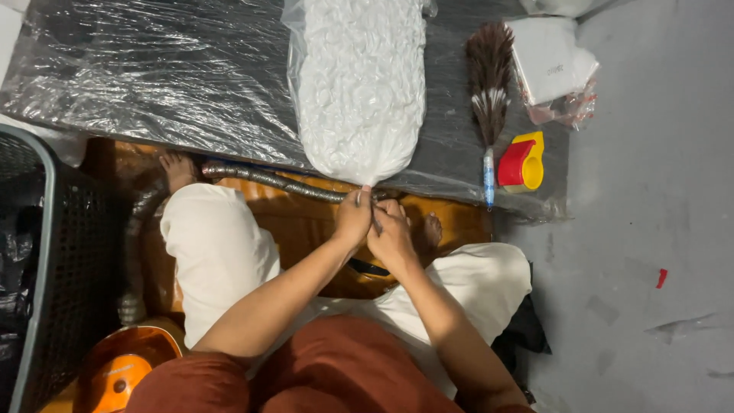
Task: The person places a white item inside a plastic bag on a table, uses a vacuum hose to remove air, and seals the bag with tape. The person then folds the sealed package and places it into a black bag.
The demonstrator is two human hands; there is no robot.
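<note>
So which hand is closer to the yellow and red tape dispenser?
Right. The right hand sits below-left of the tape dispenser; the left hand is beside it, farther left, pinching the bag of white pieces.

Even, fairly bright indoor light falls from above. Glare streaks the crinkled clear plastic sheet [153, 69] at upper left. Soft shadows gather at lower left. Focus is sharp, with slight wide-angle stretching at the edges.
</note>
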